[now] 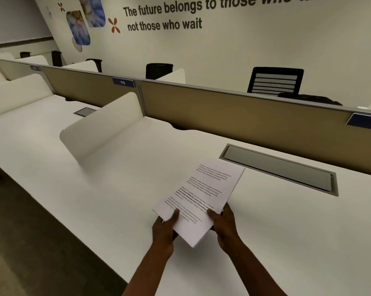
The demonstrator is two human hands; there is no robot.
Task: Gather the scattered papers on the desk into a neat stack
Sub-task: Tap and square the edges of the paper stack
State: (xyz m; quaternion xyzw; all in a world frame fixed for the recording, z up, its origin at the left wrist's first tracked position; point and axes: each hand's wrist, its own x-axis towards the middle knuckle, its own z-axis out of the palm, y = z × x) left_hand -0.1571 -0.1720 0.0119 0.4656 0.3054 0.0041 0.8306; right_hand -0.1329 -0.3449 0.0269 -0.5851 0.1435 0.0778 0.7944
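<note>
Two hands held one stack of printed papers (198, 201) over the white desk (116, 189), just in front of the grey cable-tray lid (278, 169). I noted the left hand (164, 228) gripping the stack's near-left edge, thumb pressed on the top sheet, its other fingers hidden underneath. The right hand (224, 224) pinched the near-right edge the same way, thumb on top. The stack sat skewed, its far corner close to the lid. Whether it touched the desk, I could not tell.
</note>
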